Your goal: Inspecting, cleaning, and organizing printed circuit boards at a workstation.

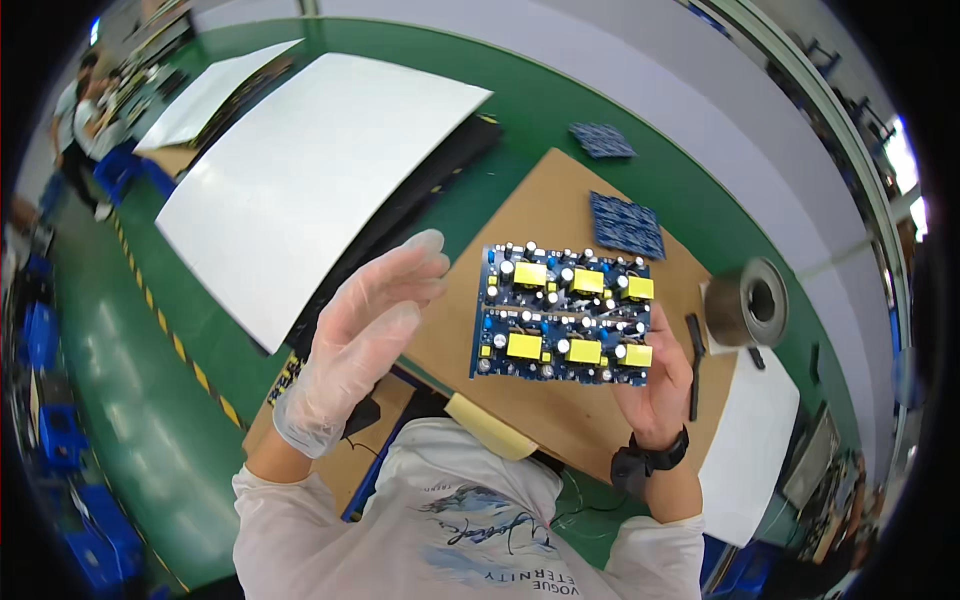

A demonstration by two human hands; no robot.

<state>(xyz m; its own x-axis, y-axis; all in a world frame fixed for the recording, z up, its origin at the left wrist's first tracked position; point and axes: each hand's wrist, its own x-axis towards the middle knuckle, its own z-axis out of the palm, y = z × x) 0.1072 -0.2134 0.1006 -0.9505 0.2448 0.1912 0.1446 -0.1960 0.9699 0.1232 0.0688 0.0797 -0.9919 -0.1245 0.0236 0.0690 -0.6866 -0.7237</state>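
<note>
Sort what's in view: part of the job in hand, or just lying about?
In the job: circuit board; right hand, holding it; gloved left hand, empty.
Probably lying about: grey roll; black strip; big white panel; two blue pieces (possibly related).

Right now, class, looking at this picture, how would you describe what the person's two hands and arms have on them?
The left hand wears a thin, see-through glove with a loose, wrinkled cuff. The right hand appears ungloved, with a bulky black band at its wrist. White sleeves stop short of both wrists.
</note>
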